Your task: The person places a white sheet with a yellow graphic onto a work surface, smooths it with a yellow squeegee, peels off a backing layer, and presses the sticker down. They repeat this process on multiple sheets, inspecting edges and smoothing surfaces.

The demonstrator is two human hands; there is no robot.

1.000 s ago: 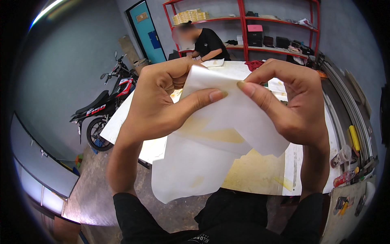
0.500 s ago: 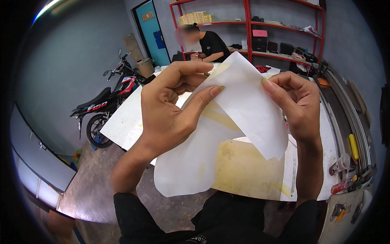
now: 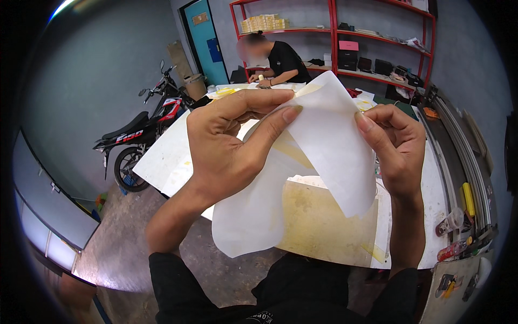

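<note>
A thin, pale white sheet [image 3: 334, 140] is held up in front of me above the table. One part rises to a peaked corner and folds down toward the right, while another hangs loose at the lower left. Faint yellowish strips show on it. My left hand [image 3: 232, 140] pinches its upper left edge between thumb and forefinger. With thumb and bent fingers, my right hand [image 3: 396, 146] grips the right edge. Below the sheet, a yellow-stained board [image 3: 329, 221] lies at the table's near edge, partly hidden by the sheet.
A white table [image 3: 167, 156] spreads beneath my hands. Across it, a co-worker in a black shirt [image 3: 286, 58] bends over the tabletop. Red shelves [image 3: 334, 38] stand behind. A motorcycle [image 3: 145, 129] is parked at the left. Cups and a bottle [image 3: 452, 250] sit at the right edge.
My left thumb and forefinger have come together at the sheet's edge. The sheet's hanging parts have shifted slightly, and the co-worker's hands are now lower, at the tabletop.
</note>
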